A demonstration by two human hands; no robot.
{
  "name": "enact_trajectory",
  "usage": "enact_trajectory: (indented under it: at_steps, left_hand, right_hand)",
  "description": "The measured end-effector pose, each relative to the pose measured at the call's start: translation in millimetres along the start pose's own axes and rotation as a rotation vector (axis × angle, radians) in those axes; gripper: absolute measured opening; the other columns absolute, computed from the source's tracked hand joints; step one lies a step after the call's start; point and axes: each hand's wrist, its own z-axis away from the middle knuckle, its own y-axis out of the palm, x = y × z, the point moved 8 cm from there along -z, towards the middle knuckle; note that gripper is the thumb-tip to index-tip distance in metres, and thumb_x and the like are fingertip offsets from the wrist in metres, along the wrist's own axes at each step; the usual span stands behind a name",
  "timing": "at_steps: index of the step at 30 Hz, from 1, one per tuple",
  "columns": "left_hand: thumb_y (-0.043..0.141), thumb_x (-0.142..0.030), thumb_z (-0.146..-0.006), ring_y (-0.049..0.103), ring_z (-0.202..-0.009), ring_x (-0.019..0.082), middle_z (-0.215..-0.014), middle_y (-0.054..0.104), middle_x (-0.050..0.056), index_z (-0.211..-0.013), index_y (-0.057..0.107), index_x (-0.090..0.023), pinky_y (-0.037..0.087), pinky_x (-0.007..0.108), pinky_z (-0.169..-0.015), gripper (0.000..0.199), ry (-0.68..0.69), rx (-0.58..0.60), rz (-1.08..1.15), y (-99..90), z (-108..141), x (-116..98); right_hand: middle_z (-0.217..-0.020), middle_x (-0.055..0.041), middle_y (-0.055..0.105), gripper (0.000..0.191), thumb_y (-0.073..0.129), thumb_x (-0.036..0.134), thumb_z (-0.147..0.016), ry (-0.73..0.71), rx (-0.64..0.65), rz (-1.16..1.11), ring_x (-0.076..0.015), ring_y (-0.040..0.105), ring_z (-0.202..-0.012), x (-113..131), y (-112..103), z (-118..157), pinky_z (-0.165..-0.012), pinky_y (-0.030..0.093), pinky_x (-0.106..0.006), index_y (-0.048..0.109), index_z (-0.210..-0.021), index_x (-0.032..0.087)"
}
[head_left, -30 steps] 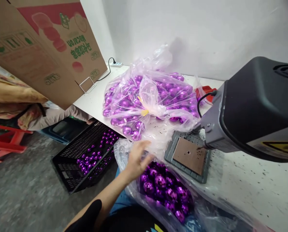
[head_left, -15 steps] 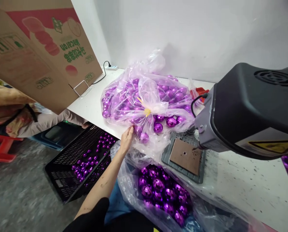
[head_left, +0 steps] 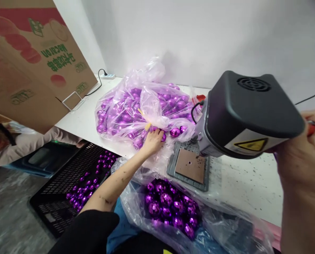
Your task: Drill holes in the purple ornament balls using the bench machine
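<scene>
My left hand (head_left: 153, 141) reaches to the front of a clear plastic bag (head_left: 125, 120) full of purple mirror balls. Its fingers curl over a purple mirror ball (head_left: 163, 137) at the bag's edge; loose mirror balls (head_left: 174, 132) lie just right of it. Yellow ties gather the bag's plastic. At the far right, my right hand (head_left: 313, 151) is beside a black bench drill (head_left: 258, 113), its fingers bent near a red part (head_left: 311, 127). What it grips is hidden. Under the drill, a brown board (head_left: 191, 165) with a hole lies on the grey base (head_left: 172, 169).
An open plastic bag (head_left: 131, 204) of mirror balls hangs below the table's front edge. A black crate (head_left: 51, 197) with smaller purple balls stands on the floor at left. A cardboard box (head_left: 41, 70) leans over the table's left end. Dark chips litter the table (head_left: 242, 176).
My left hand has moved right along the bag's edge onto the loose mirror balls. My right hand has come into view beside the drill. The camera has turned slightly right.
</scene>
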Motion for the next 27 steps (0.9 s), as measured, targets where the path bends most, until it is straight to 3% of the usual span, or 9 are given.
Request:
enact_trajectory:
  at_steps: [2,5,8,11,18,21,27]
  left_hand:
    - [0.073,-0.020,-0.081,0.059,-0.120,0.032,-0.129,0.058,0.015,-0.134,0.057,-0.018,0.047,0.047,-0.104,0.055,0.003,-0.013,0.179,-7.9,4,3]
    - [0.075,-0.032,-0.082,0.061,-0.118,0.028,-0.130,0.059,0.011,-0.137,0.055,-0.022,0.049,0.044,-0.104,0.059,-0.009,0.028,0.676,-17.2,21,-4]
    - [0.076,-0.042,-0.081,0.067,-0.107,0.024,-0.122,0.066,0.008,-0.133,0.054,-0.024,0.054,0.041,-0.096,0.059,-0.098,0.204,1.109,-5.8,40,-27]
    - [0.076,-0.051,-0.080,0.068,-0.102,0.024,-0.115,0.069,0.008,-0.122,0.059,-0.021,0.057,0.039,-0.089,0.054,-0.189,0.331,1.279,14.0,53,-50]
    - [0.075,-0.045,-0.083,0.066,-0.105,0.023,-0.114,0.071,0.006,-0.119,0.061,-0.020,0.053,0.037,-0.091,0.046,-0.124,0.293,1.017,42.1,55,-77]
    - [0.073,-0.041,-0.084,0.066,-0.103,0.023,-0.113,0.070,0.006,-0.121,0.060,-0.019,0.053,0.037,-0.088,0.045,-0.058,0.248,0.907,47.2,53,-81]
    - [0.076,-0.037,-0.083,0.063,-0.108,0.026,-0.116,0.067,0.008,-0.124,0.059,-0.020,0.050,0.043,-0.097,0.047,0.035,0.142,0.666,51.8,52,-86]
  right_hand:
    - [-0.051,0.0031,0.045,0.036,0.059,0.053,-0.089,0.066,-0.004,0.002,-0.0107,0.049,-0.041,2,1,-1,-0.038,0.035,-0.022,0.062,-0.083,0.018]
    - [-0.049,0.0040,0.045,0.042,0.057,0.058,-0.089,0.043,-0.005,-0.030,-0.0103,0.050,-0.040,8,3,-2,-0.039,0.036,-0.021,0.061,-0.084,0.017]
    - [-0.048,0.0050,0.043,0.044,0.057,0.060,-0.089,0.041,-0.010,-0.062,-0.0092,0.049,-0.040,9,3,0,-0.039,0.034,-0.020,0.058,-0.083,0.016]
    - [-0.048,0.0056,0.044,0.045,0.057,0.061,-0.089,0.051,0.005,-0.087,-0.0086,0.049,-0.039,10,4,1,-0.038,0.033,-0.019,0.054,-0.081,0.017]
    - [-0.050,0.0057,0.046,0.044,0.055,0.060,-0.091,0.046,0.073,-0.122,-0.0070,0.047,-0.040,14,6,0,-0.042,0.034,-0.021,0.052,-0.082,0.017]
    - [-0.051,0.0056,0.046,0.044,0.056,0.060,-0.091,0.048,0.072,-0.124,-0.0065,0.046,-0.043,13,6,1,-0.047,0.035,-0.022,0.052,-0.082,0.017]
    - [-0.055,0.0053,0.045,0.048,0.053,0.065,-0.090,0.040,0.061,-0.134,-0.0061,0.043,-0.047,11,6,2,-0.050,0.033,-0.023,0.051,-0.082,0.018]
